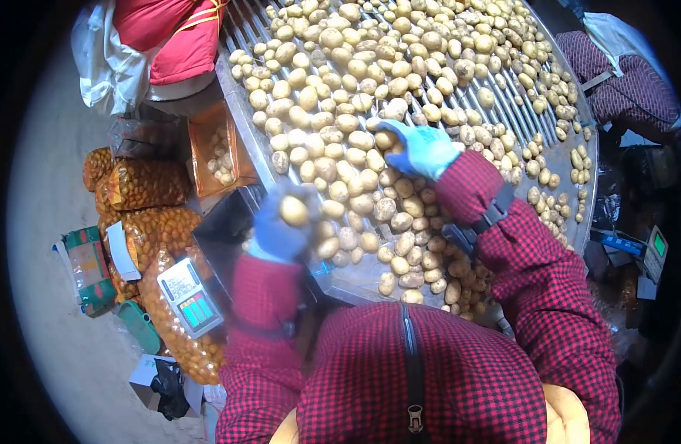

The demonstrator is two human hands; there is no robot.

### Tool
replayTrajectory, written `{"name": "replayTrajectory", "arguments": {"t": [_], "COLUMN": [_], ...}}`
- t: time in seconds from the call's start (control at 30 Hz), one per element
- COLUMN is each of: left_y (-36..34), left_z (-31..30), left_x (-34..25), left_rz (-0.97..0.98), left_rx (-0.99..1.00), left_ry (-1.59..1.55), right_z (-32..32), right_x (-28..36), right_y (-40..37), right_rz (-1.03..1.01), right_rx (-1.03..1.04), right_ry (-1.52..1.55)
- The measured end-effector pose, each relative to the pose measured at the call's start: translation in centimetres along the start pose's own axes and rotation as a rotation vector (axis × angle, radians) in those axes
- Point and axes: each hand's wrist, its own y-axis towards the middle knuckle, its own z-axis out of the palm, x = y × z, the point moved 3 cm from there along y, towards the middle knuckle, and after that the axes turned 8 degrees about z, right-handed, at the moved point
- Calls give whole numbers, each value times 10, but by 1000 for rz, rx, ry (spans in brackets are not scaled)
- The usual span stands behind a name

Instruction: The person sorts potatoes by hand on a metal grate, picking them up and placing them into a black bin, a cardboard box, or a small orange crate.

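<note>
Many pale yellow potatoes (pixel 344 122) cover a slatted metal sorting table (pixel 244 122). My left hand (pixel 280 223), in a blue glove and blurred by motion, holds a potato (pixel 294 211) over the table's left edge, near a dark bin (pixel 233 226). My right hand (pixel 422 150), in a light blue glove, is on the potatoes near the middle of the table. Its thumb and fingers are curled round a potato (pixel 385 140). Both of my sleeves are red and black checked.
Net sacks of potatoes (pixel 144 185) stand on the floor at the left, beside a scale display (pixel 190 297). An orange-lined crate (pixel 220 152) is by the table. People's clothed parts show at upper left (pixel 181 37) and upper right (pixel 625 85). Another display (pixel 656 250) is at right.
</note>
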Motion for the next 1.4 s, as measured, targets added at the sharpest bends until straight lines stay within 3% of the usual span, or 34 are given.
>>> {"name": "replayTrajectory", "arguments": {"t": [0.03, 0.07, 0.1, 0.17, 0.23, 0.27, 0.3, 0.37, 0.47, 0.6, 0.63, 0.67, 0.7, 0.77, 0.8, 0.9, 0.97, 1.0, 1.03, 1.17, 1.23, 1.3, 1.33, 1.4], "left_y": [-17, -34, -40, -42, -39, -38, -35, -28, -31, -37, -40, -43, -47, -54, -56, -65, -67, -68, -68, -97, -121, -136, -137, -137], "left_z": [15, 29, 41, 57, 69, 72, 81, 83, 84, 87, 85, 82, 81, 80, 82, 76, 67, 60, 53, -30, -71, -115, -127, -130], "left_x": [-1, -1, 1, 24, 24, 38, 17, 26, 10, 17, 14, 10, 13, 20, 23, 26, 7, -2, -12, -18, -12, 19, 30, 37], "left_rz": [-154, -313, -515, -599, -45, -200, -157, -303, -612, -429, -254, -106, -112, -124, -208, -324, -376, -391, -407, -75, -186, -171, -261, -235], "left_rx": [26, 28, -12, -34, 173, 100, 88, 138, -136, 44, 104, 115, 129, 156, 27, -137, -195, -218, -242, -323, -649, -656, -708, -740], "left_ry": [-200, -373, -738, -1141, -251, -712, -459, -955, -1244, -1085, -710, -317, -300, -267, -561, -894, -1063, -1174, -1284, -1110, -588, 177, 163, 252], "right_z": [2, 21, 21, 19, 21, 23, 23, 17, 9, 26, 28, 20, 18, 5, -4, -1, 19, 7, 11, 20, 25, 11, 14, 25], "right_x": [-6, -26, -29, -32, -29, -26, -22, -12, 14, 45, 49, 53, 46, 35, 36, 43, 49, 67, 68, 52, 20, 2, -9, -39], "right_y": [-11, -17, -32, -52, -69, -76, -84, -97, -116, -125, -121, -112, -97, -51, -30, 33, 68, 55, 60, 56, 49, 15, -3, -40], "right_rz": [21, -117, -50, 63, 41, 43, 44, 46, -83, -230, -327, -228, -183, -25, -46, -205, -164, -50, -69, -155, -230, -4, -16, 42], "right_rx": [8, -61, -63, -16, 16, 39, 57, 80, 80, 121, 101, 147, -15, -81, -118, -305, -179, -104, -126, -198, -220, -82, -170, -263], "right_ry": [13, 307, 446, 570, 667, 694, 723, 767, 858, 779, 786, 870, 768, 597, 407, -45, -200, -266, -284, -173, 106, 426, 540, 701]}}
